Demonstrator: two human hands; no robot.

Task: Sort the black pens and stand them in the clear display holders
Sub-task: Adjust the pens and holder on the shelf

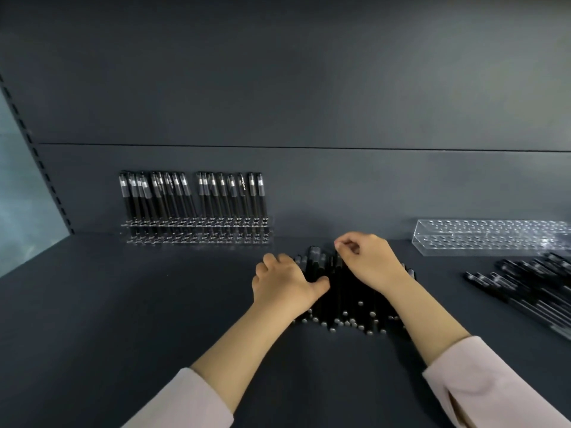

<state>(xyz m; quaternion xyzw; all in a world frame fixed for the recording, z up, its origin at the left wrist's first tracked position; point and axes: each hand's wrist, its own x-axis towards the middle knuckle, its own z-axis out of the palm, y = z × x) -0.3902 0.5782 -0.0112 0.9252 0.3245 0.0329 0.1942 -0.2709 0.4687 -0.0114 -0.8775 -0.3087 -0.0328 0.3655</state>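
Pile of black pens (346, 301) on a dark shelf (123, 304), centre front. Left hand (282, 284) curls against its left edge; grip unclear. Right hand (367, 261) pinches 1 pen (339, 262) between thumb and forefinger. Clear holder (197, 236) back left has pens standing; second holder (491, 239) sits right.

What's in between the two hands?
A pile of black pens lies on the dark shelf between the left hand and the right hand, seen in the head view.
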